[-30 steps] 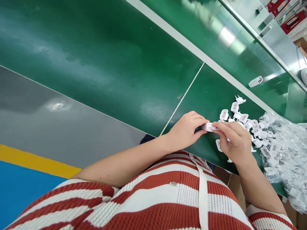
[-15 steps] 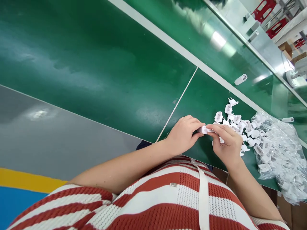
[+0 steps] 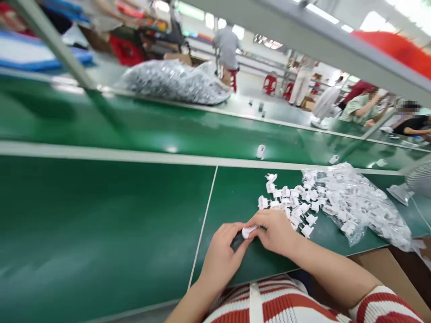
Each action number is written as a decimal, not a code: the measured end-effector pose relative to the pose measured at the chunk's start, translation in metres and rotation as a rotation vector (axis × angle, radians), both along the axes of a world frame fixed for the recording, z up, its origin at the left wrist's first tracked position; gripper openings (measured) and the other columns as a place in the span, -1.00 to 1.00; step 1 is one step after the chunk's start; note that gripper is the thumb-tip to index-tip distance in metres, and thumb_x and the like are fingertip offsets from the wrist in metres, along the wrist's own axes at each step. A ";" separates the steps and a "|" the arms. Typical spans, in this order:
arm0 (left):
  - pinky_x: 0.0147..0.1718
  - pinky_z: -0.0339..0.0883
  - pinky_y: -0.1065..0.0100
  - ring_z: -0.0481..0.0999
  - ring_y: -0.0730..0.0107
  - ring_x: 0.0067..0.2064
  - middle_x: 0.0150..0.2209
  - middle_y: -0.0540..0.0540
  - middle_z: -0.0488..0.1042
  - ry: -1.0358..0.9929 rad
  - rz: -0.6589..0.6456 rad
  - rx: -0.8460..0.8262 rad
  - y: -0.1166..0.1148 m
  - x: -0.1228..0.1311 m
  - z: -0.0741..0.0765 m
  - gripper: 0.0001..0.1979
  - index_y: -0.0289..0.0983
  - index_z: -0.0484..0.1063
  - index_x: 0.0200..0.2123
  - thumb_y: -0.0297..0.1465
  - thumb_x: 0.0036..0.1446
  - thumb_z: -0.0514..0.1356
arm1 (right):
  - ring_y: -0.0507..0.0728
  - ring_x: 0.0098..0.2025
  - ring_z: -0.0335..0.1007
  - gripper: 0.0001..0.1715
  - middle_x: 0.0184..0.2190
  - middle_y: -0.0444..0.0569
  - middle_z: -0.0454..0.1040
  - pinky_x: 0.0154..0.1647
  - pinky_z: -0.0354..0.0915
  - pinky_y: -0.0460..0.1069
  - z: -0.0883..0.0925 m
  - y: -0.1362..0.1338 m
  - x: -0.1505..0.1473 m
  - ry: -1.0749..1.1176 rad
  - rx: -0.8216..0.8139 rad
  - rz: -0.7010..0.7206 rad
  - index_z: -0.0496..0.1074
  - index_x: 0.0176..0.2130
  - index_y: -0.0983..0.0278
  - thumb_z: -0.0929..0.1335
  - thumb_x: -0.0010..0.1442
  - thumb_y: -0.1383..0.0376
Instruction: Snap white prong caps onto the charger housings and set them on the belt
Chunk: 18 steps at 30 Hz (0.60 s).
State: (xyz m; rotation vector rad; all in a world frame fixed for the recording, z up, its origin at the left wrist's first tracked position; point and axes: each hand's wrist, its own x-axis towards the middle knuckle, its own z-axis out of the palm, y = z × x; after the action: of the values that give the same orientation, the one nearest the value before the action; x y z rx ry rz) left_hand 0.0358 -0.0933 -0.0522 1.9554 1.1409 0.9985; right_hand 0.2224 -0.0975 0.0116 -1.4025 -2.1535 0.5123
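My left hand (image 3: 225, 251) is closed, with its thumb and fingers around the left end of a small white plug piece (image 3: 248, 231). A dark grey area shows between those fingers; I cannot tell if it is a separate part or shadow. My right hand (image 3: 274, 229) pinches the right end of the same piece, and the fingertips of both hands nearly meet. Just beyond my right hand lies a loose pile of white plug heads (image 3: 286, 202) with pins. Some of them are hidden behind that hand.
A clear plastic bag (image 3: 367, 206) full of white plug heads lies right of the pile. Small white housings (image 3: 260, 151) rest on the green belt beyond a pale rail (image 3: 151, 158). Further off lies another filled bag (image 3: 175, 83). People sit and stand in the background.
The camera view has tilted up and turned, bringing the room into sight. Both hands still hold the white piece, and the right hand's fingers have come closer to the left hand's.
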 end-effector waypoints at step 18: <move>0.01 0.49 0.09 0.61 0.08 -0.05 -0.10 -0.15 0.64 0.048 0.173 -0.021 0.140 -0.032 0.051 -0.60 -0.28 0.59 0.00 -0.11 0.28 0.26 | 0.18 -0.03 0.62 -0.70 -0.01 0.10 0.63 0.09 0.47 0.15 0.013 0.083 0.093 0.174 -0.070 -0.462 0.52 0.05 0.26 0.31 0.37 0.30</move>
State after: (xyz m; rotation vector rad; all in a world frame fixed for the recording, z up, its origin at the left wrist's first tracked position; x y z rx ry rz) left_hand 0.0033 0.0463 -0.0014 1.8981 1.3610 1.0288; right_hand 0.3152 -0.0145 0.0245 -1.7556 -1.6177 0.5101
